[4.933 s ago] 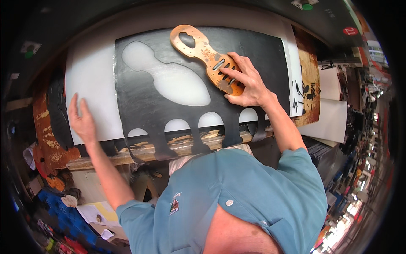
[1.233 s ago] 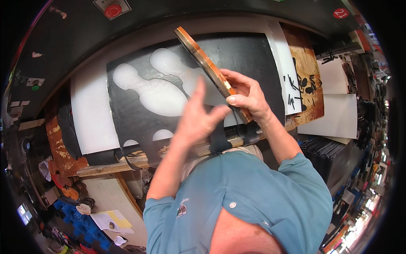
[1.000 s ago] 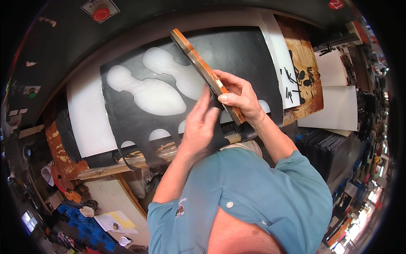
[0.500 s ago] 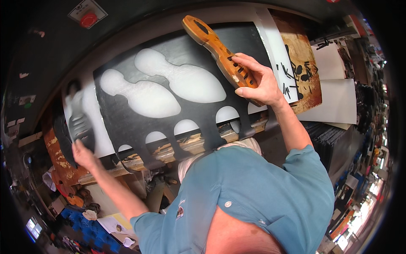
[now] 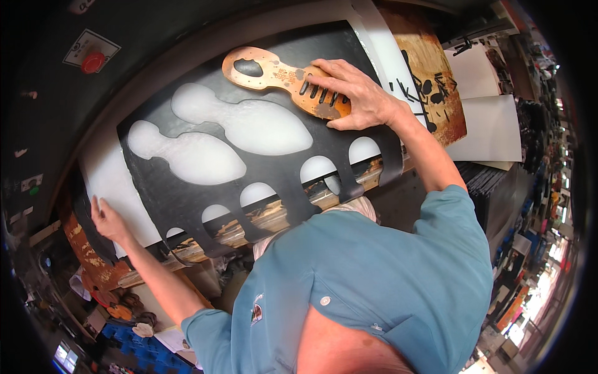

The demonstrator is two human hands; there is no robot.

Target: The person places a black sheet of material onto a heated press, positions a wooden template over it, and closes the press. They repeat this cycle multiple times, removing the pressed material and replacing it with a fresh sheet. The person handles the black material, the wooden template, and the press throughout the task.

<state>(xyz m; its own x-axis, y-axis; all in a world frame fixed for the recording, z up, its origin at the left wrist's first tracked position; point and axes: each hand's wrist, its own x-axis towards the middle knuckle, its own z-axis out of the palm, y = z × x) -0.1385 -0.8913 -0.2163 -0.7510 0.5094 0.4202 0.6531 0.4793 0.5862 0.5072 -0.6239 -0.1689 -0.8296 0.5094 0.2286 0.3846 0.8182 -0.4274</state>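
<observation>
A brown wooden cutting die (image 5: 283,78), shaped like a shoe sole with slots at its wide end and a hole at the other, lies on a black sheet (image 5: 321,38). My right hand (image 5: 358,93) grips the die's slotted end, thumb on the near edge and fingers over the top. Two sole-shaped cut-outs in the sheet let the white board (image 5: 112,168) show through, and scalloped gaps run along its near edge. At the board's left edge, my left hand (image 5: 111,221) is empty with its fingers apart, beside dark pieces (image 5: 92,215).
Black scraps (image 5: 436,93) are scattered on the worn brown surface at the right. White sheets (image 5: 486,131) and a stack of black sheets (image 5: 486,187) lie beyond it. A red button (image 5: 93,61) is on the dark machine body at upper left.
My right hand has brought the tilted die down and leftward over the black sheet. My left hand has let go of the slotted dark sole piece it held at the left.
</observation>
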